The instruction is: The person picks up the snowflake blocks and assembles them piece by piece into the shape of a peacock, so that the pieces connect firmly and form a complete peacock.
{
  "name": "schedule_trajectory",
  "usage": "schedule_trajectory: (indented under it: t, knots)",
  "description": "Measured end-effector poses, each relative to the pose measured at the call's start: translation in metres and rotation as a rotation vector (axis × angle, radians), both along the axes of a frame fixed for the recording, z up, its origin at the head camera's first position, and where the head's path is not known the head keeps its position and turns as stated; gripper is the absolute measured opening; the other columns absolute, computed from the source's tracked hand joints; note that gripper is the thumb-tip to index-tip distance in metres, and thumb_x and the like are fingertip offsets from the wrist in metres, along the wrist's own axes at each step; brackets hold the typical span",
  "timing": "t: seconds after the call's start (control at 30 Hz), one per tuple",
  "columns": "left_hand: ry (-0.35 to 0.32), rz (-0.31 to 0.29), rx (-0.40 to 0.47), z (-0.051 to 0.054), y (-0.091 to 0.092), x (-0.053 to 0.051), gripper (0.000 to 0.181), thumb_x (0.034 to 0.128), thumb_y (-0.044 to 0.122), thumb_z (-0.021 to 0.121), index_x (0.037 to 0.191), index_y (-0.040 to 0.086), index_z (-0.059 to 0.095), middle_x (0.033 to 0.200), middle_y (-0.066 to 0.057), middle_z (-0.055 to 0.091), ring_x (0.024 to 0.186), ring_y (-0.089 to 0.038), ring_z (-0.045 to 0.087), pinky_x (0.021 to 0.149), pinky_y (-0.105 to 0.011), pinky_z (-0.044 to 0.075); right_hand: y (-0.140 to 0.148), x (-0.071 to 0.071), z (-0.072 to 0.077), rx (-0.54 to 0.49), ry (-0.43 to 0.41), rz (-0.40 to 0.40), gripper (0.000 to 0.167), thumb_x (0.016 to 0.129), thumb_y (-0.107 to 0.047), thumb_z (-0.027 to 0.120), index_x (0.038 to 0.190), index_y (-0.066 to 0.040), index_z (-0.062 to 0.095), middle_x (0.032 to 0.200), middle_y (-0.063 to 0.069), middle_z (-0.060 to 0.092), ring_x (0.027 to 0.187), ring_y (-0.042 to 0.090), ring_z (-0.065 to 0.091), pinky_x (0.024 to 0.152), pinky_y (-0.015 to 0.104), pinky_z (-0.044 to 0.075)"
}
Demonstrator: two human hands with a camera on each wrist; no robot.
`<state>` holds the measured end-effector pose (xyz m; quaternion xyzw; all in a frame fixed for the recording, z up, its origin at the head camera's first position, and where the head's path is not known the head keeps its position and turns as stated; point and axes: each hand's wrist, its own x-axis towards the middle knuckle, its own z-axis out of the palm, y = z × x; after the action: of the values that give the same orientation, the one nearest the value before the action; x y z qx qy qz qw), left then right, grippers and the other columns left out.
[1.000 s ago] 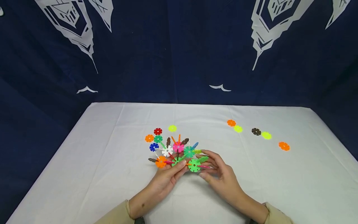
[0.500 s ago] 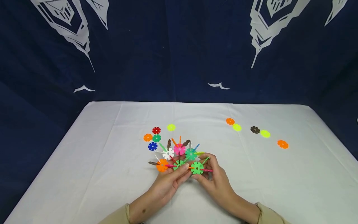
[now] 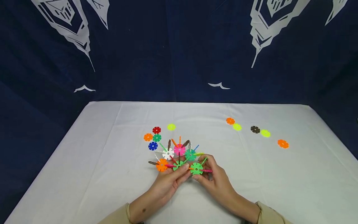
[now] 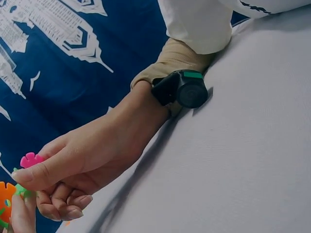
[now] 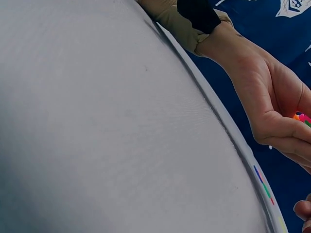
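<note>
A cluster of slotted discs (image 3: 179, 152) is held by both hands over the table (image 3: 126, 174), near its front middle. The cluster's lower middle, at a green disc (image 3: 176, 168), is pinched between thumb and fingers of the left hand (image 3: 172, 179). The bright green disc (image 3: 197, 171) at the right end is pinched by the right hand (image 3: 216, 178); finger contact behind it is hidden.

Six face-on discs can be counted in the cluster, among them an orange disc (image 3: 162, 168), a white disc (image 3: 166, 155) and a teal disc (image 3: 190, 156). They are fitted with edge-on discs, some as links, others fanned outward, so the joining is judged well advanced. Whether the last piece is fully seated cannot be told. Ten discs are left unjoined: the left-hand loose discs (image 3: 157, 137), five lying just behind the cluster, and the right-hand loose discs (image 3: 255, 129), five lying well apart.
</note>
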<state>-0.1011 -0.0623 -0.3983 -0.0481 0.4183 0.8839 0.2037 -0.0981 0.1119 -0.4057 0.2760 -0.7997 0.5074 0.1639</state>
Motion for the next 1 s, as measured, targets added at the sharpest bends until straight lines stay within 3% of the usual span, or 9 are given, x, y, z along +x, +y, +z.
schedule_trajectory:
  t: [0.1, 0.37, 0.6, 0.77, 0.9, 1.0]
  knots:
    - [0.000, -0.001, -0.008, -0.001, 0.001, 0.000, 0.044, 0.0919, 0.000, 0.057, 0.132, -0.006, 0.040, 0.112, -0.014, 0.060, 0.099, -0.021, 0.061, 0.090, -0.033, 0.045, -0.001, 0.003, 0.007, 0.005, 0.008, -0.001, 0.051, 0.064, 0.010, 0.076, 0.105, 0.004, 0.046, 0.073, -0.009, 0.053, 0.061, 0.006, 0.047, 0.048, 0.026, 0.043]
    - [-0.029, 0.020, -0.011, -0.004, 0.001, -0.001, 0.040, 0.0922, -0.001, 0.056, 0.128, -0.011, 0.042, 0.106, -0.013, 0.062, 0.097, -0.020, 0.062, 0.089, -0.033, 0.046, 0.007, -0.007, -0.020, 0.057, -0.012, 0.002, 0.047, 0.073, -0.007, 0.078, 0.107, -0.008, 0.046, 0.077, -0.011, 0.053, 0.063, 0.005, 0.048, 0.049, 0.021, 0.042]
    - [-0.035, 0.021, 0.005, -0.009, 0.002, -0.004, 0.036, 0.0926, -0.002, 0.055, 0.126, -0.012, 0.044, 0.104, -0.013, 0.063, 0.096, -0.020, 0.062, 0.089, -0.033, 0.046, 0.010, -0.010, -0.024, 0.089, -0.058, 0.021, 0.041, 0.078, -0.014, 0.076, 0.107, -0.012, 0.046, 0.082, -0.010, 0.055, 0.070, 0.006, 0.054, 0.058, 0.023, 0.049]
    - [-0.050, 0.012, 0.007, -0.010, -0.001, -0.006, 0.036, 0.0923, 0.000, 0.057, 0.125, -0.010, 0.044, 0.104, -0.012, 0.062, 0.094, -0.019, 0.064, 0.089, -0.032, 0.046, 0.014, -0.013, -0.020, 0.086, -0.097, 0.092, 0.051, 0.081, -0.010, 0.073, 0.123, -0.012, 0.045, 0.086, -0.007, 0.057, 0.074, 0.009, 0.055, 0.059, 0.022, 0.049]
    - [-0.045, -0.014, 0.012, -0.005, -0.006, -0.009, 0.024, 0.0921, 0.003, 0.058, 0.114, -0.005, 0.050, 0.097, -0.010, 0.064, 0.088, -0.018, 0.066, 0.089, -0.032, 0.046, 0.023, -0.018, -0.010, -0.042, -0.189, 0.264, 0.038, 0.098, -0.002, 0.044, 0.136, -0.007, 0.041, 0.091, 0.004, 0.058, 0.073, 0.021, 0.056, 0.058, 0.029, 0.048]
    - [-0.006, -0.089, 0.021, -0.001, -0.011, -0.011, 0.021, 0.0922, 0.004, 0.058, 0.110, -0.006, 0.053, 0.095, -0.009, 0.065, 0.089, -0.019, 0.065, 0.089, -0.033, 0.046, 0.028, -0.023, -0.005, -0.155, -0.258, 0.327, 0.036, 0.101, 0.003, 0.026, 0.129, -0.002, 0.048, 0.086, 0.011, 0.060, 0.068, 0.025, 0.057, 0.054, 0.033, 0.048]
